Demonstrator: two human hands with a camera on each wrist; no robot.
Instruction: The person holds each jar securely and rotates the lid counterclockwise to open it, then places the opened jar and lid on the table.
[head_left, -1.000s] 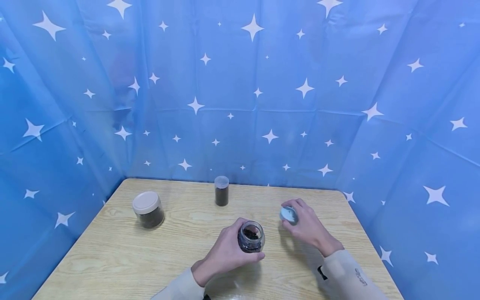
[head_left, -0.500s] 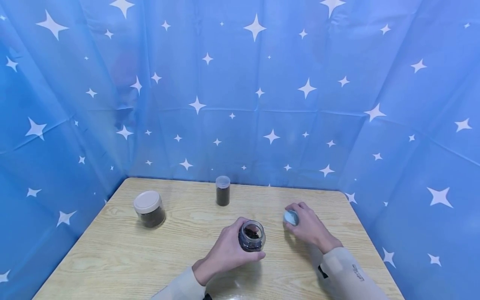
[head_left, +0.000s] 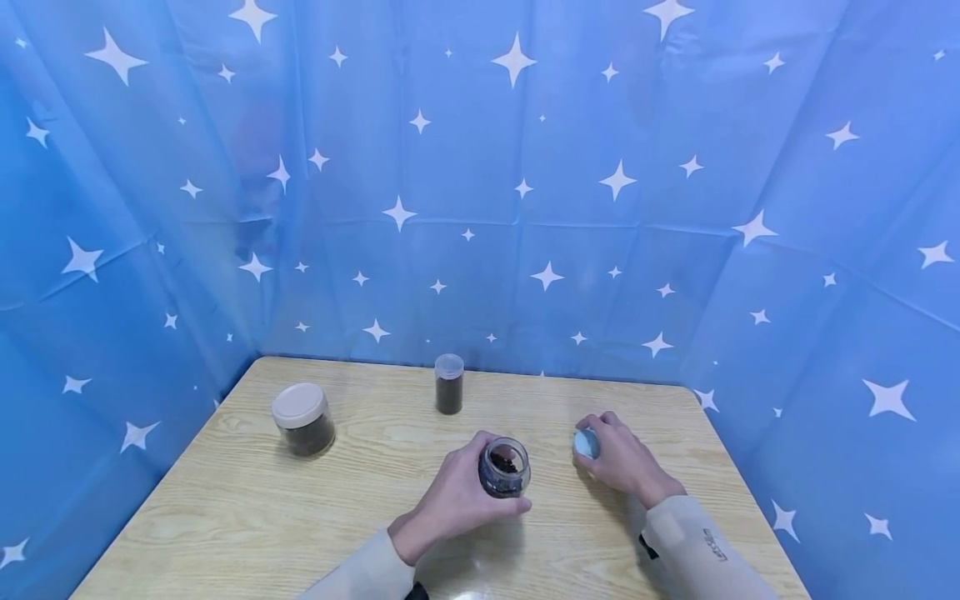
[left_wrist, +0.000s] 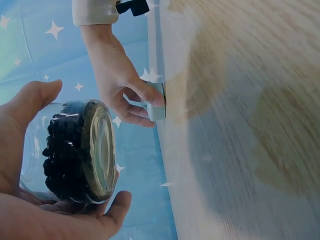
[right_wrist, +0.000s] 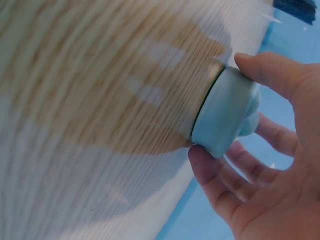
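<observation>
My left hand (head_left: 459, 492) grips a glass jar (left_wrist: 65, 155) that has no lid on it; dark, bean-like pieces fill part of it. In the left wrist view its base is off the table, with thumb and fingers around the sides. To the right, my right hand (head_left: 621, 458) holds a light blue lid (right_wrist: 225, 112) by its rim, thumb on one side and fingers on the other. The lid sits at the table surface, its flat open side down and a raised knob facing the palm. Whether it bears weight on the table I cannot tell.
A wide jar (head_left: 306, 429) with a pale lid and dark contents stands at the table's left. Near the back edge is a slim clear-capped container (head_left: 449, 390), also dark inside. A blue star-patterned curtain (head_left: 480, 167) hangs behind and beside the wooden table (head_left: 360, 475).
My right hand has lowered the light blue lid to the table, turning it from tilted to flatter. My left hand keeps its hold on the jar with hardly any movement.
</observation>
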